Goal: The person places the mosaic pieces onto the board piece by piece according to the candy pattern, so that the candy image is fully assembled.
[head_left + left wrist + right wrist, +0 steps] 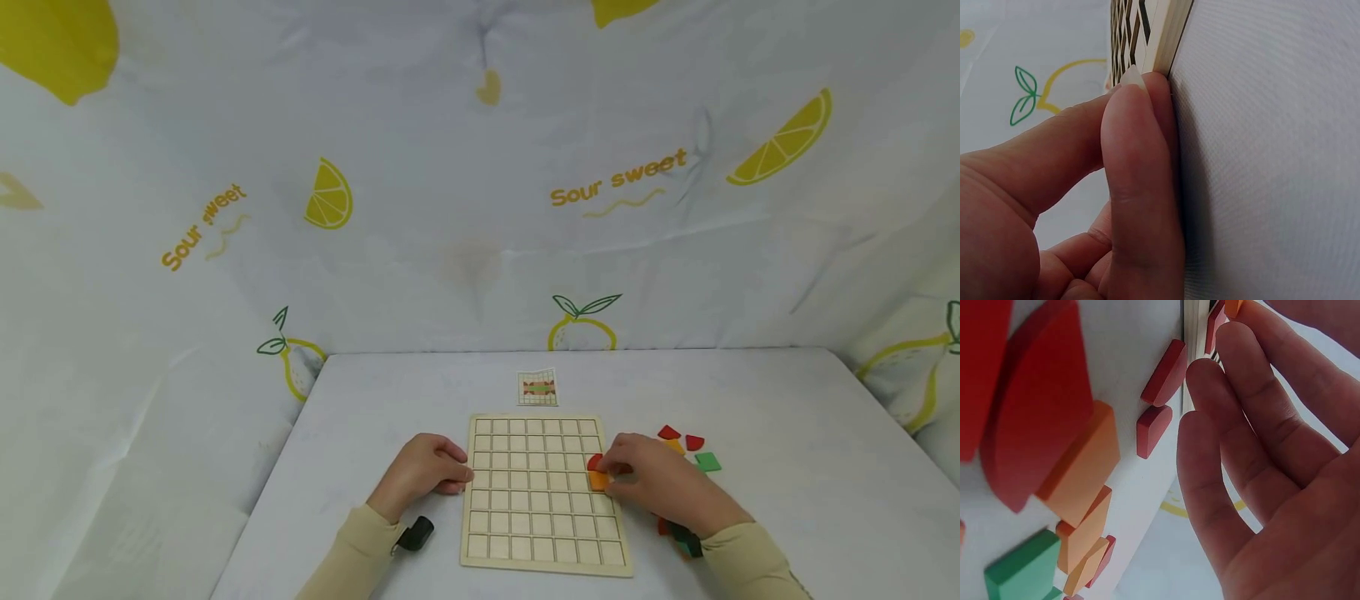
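A pale wooden grid board lies on the white table. At its left edge is my left hand; the thumb and index finger pinch the board's rim in the left wrist view. Over the right edge, my right hand pinches an orange square tile between thumb and index finger, at a cell in the right column. Just beyond that tile, a red quarter-round tile sits on the board. The other right fingers extend loosely, and the palm side hides part of the orange tile.
Loose tiles lie right of the board: red quarter-rounds, an orange tile and a green square. More tiles are partly hidden under my right wrist. Behind the board lies a small pattern card. White printed cloth hangs behind the table.
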Demonstrator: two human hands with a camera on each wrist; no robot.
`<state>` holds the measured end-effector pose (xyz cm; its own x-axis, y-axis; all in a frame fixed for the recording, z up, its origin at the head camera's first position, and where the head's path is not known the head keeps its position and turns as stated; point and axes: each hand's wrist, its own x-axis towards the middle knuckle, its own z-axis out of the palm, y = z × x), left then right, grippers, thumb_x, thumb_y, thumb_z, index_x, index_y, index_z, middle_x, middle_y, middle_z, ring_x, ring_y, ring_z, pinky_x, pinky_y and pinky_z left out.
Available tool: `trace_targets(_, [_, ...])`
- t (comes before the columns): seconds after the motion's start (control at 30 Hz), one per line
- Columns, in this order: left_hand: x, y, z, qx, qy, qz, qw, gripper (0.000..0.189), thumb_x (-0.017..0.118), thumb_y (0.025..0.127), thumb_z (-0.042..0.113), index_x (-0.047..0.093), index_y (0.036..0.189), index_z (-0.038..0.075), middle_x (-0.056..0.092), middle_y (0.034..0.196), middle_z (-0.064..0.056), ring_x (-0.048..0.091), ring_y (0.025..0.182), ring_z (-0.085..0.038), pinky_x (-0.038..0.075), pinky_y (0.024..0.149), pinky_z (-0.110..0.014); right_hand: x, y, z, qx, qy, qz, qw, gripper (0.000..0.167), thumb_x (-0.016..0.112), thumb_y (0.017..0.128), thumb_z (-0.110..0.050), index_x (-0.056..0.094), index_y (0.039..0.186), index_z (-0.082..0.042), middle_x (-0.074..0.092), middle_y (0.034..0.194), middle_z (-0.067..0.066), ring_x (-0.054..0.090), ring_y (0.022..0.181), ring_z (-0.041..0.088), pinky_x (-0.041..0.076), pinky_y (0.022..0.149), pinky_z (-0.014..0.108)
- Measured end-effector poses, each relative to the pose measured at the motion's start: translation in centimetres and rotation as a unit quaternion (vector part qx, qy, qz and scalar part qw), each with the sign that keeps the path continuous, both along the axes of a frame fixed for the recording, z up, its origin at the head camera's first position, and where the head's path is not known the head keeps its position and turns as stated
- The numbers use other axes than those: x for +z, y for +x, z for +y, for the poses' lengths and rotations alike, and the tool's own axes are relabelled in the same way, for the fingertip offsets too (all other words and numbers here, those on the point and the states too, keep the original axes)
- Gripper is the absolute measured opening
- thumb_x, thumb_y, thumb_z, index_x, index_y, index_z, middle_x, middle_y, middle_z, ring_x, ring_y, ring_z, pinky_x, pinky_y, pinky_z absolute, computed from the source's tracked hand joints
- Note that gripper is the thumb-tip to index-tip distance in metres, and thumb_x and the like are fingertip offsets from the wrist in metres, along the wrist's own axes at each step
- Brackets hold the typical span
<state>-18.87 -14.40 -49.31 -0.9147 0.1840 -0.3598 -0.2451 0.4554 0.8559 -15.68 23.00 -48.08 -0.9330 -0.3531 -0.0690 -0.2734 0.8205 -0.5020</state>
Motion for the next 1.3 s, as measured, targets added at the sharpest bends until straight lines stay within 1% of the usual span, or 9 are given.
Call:
trace_targets(0.2, [-0.1, -0.1, 0.0, 0.001, 0.005, -0.003, 1.0, 0.028, 0.091, 0.085, 0.012, 0.074, 0.105, 0.004, 0.078, 0.084, -0.006, 0.074, 0.068, -0.011, 0.064, 0.066, -0.026, -0.1, 0.1, 0.1, 0.018, 0.002, 0.025, 0.9995, 0.019, 0.09, 0.088, -0.022, 0.08, 0.101, -0.031, 0.063, 0.094, -0.021, 0.057, 0.086, -0.002, 0.056, 0.079, 0.023])
trace_targets(0.3, [-0.2, -0.1, 0.0, -0.001, 0.006, -0.003, 1.0, 0.028, 0.091, 0.085, 0.012, 0.074, 0.105, 0.003, 0.078, 0.084, -0.006, 0.074, 0.068, -0.011, 0.064, 0.066, -0.026, 0.1, 0.2, 0.0, 0.008, 0.001, 0.015, 0.9999, 0.019, 0.09, 0.088, -0.023, 0.079, 0.101, -0.031, 0.064, 0.093, -0.021, 0.058, 0.086, -0.002, 0.056, 0.08, 0.022])
trace_targets(0.6, [-0.2, 0.0, -0.1, -0.004, 0.009, -0.003, 0.9999, 0.028, 0.091, 0.085, 0.012, 0.074, 0.105, 0.003, 0.079, 0.084, -0.006, 0.074, 0.068, -0.01, 0.064, 0.066, -0.026, 0.0, 0.0, -0.4, -0.023, 0.006, -0.016, 0.9996, 0.019, 0.092, 0.086, -0.022, 0.079, 0.098, -0.031, 0.065, 0.092, -0.019, 0.061, 0.088, 0.0, 0.058, 0.082, 0.025])
trace_targets(0.83, [-0.3, -0.1, -0.2, -0.004, 0.014, -0.005, 0.9999, 0.029, 0.091, 0.086, 0.012, 0.073, 0.106, 0.003, 0.079, 0.085, -0.006, 0.075, 0.069, -0.01, 0.064, 0.067, -0.026, 0.0, 0.1, -0.6, -0.015, 0.006, 0.001, 0.9999, 0.022, 0.092, 0.086, -0.02, 0.078, 0.098, -0.031, 0.064, 0.092, -0.021, 0.062, 0.089, -0.002, 0.059, 0.083, 0.025])
trace_targets(0.97, [-0.3, -0.1, -0.1, -0.002, 0.011, -0.005, 0.9999, 0.029, 0.091, 0.085, 0.012, 0.073, 0.105, 0.003, 0.079, 0.084, -0.006, 0.075, 0.068, -0.011, 0.064, 0.067, -0.026, 0.0, 0.3, -0.6, -0.014, 0.004, 0.001, 0.9999, 0.022, 0.092, 0.086, -0.02, 0.078, 0.098, -0.031, 0.064, 0.093, -0.021, 0.062, 0.09, -0.001, 0.058, 0.083, 0.025])
trace_targets(1.1, [-0.3, -0.1, 0.2, -0.004, 0.007, -0.001, 1.0, 0.028, 0.091, 0.085, 0.013, 0.074, 0.105, 0.004, 0.078, 0.084, -0.006, 0.074, 0.068, -0.011, 0.064, 0.066, -0.026, 0.3, 0.3, 0.0, -0.026, 0.008, -0.008, 0.9996, 0.019, 0.091, 0.088, -0.021, 0.079, 0.098, -0.031, 0.064, 0.093, -0.019, 0.06, 0.088, 0.002, 0.057, 0.081, 0.024])
trace_targets(1.2, [-0.2, -0.1, 0.2, -0.007, 0.005, -0.001, 1.0, 0.028, 0.091, 0.086, 0.013, 0.074, 0.106, 0.004, 0.078, 0.084, -0.005, 0.074, 0.068, -0.011, 0.064, 0.067, -0.026, 0.8, 0.5, 1.0, -0.042, 0.016, -0.031, 0.9985, 0.016, 0.089, 0.09, -0.022, 0.079, 0.1, -0.029, 0.066, 0.097, -0.015, 0.059, 0.087, 0.005, 0.057, 0.078, 0.024])
trace_targets(1.23, [-0.2, -0.1, 0.1, -0.006, 0.005, -0.002, 1.0, 0.029, 0.091, 0.086, 0.013, 0.074, 0.106, 0.004, 0.078, 0.085, -0.005, 0.074, 0.069, -0.011, 0.064, 0.067, -0.026, 1.1, 0.6, 1.4, -0.046, 0.02, -0.037, 0.9981, 0.015, 0.088, 0.091, -0.022, 0.079, 0.101, -0.029, 0.067, 0.098, -0.014, 0.06, 0.086, 0.006, 0.057, 0.077, 0.025])
trace_targets(1.3, [-0.1, -0.1, -0.1, -0.006, 0.007, -0.003, 1.0, 0.029, 0.091, 0.086, 0.013, 0.074, 0.107, 0.003, 0.079, 0.085, -0.006, 0.075, 0.069, -0.011, 0.065, 0.067, -0.027, 1.5, 0.8, 2.4, -0.051, 0.031, -0.042, 0.9973, 0.015, 0.088, 0.091, -0.024, 0.079, 0.102, -0.028, 0.069, 0.1, -0.013, 0.061, 0.088, 0.007, 0.059, 0.08, 0.028])
